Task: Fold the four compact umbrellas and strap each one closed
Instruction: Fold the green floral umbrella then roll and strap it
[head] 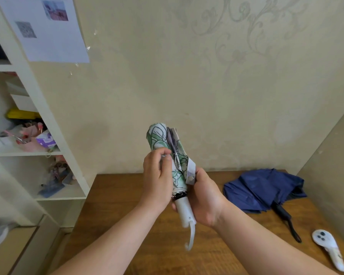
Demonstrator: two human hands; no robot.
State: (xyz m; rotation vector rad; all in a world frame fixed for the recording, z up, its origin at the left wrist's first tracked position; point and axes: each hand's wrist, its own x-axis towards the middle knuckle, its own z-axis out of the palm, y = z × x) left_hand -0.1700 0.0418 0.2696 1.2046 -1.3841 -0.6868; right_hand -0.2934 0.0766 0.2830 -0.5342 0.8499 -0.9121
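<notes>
Both hands (157, 179) grip green umbrella (167, 147).

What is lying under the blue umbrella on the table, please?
The blue umbrella rests on the wooden table, canopy loose. Its black handle sticks out towards the front. Anything beneath the fabric is covered.

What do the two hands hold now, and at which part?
Both hold the green-patterned umbrella: the right hand grips its white handle, the left hand pinches the folded canopy.
</notes>
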